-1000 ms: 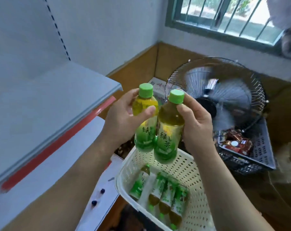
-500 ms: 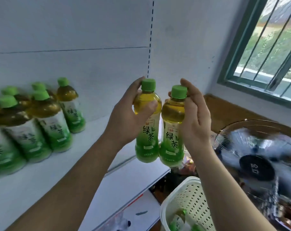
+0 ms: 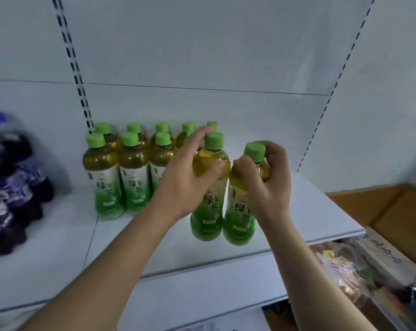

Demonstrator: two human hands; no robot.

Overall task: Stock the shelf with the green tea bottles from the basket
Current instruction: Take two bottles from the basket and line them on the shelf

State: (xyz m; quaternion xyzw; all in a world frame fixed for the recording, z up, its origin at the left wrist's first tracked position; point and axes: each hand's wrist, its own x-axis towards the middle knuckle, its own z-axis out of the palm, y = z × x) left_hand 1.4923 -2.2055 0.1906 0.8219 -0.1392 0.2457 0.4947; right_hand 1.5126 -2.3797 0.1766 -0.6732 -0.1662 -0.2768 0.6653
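Risk is you're gripping a green-capped tea bottle (image 3: pixel 209 187) in each hand (image 3: pixel 185 185) (image 3: pixel 269 185), so one could topple the shelved green-capped bottle rows (image 3: pixel 121 170).

Two green tea bottles (image 3: pixel 210 187) are held in hands above the shelf (image 3: pixel 168 256); at least nine more are counted standing behind; the dark bottles (image 3: pixel 13 185) are too blurred to count.

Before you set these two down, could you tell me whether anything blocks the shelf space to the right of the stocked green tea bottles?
Nothing visible does. The left hand and right hand each grip a green tea bottle over the shelf, whose surface right of the stocked bottles looks bare.
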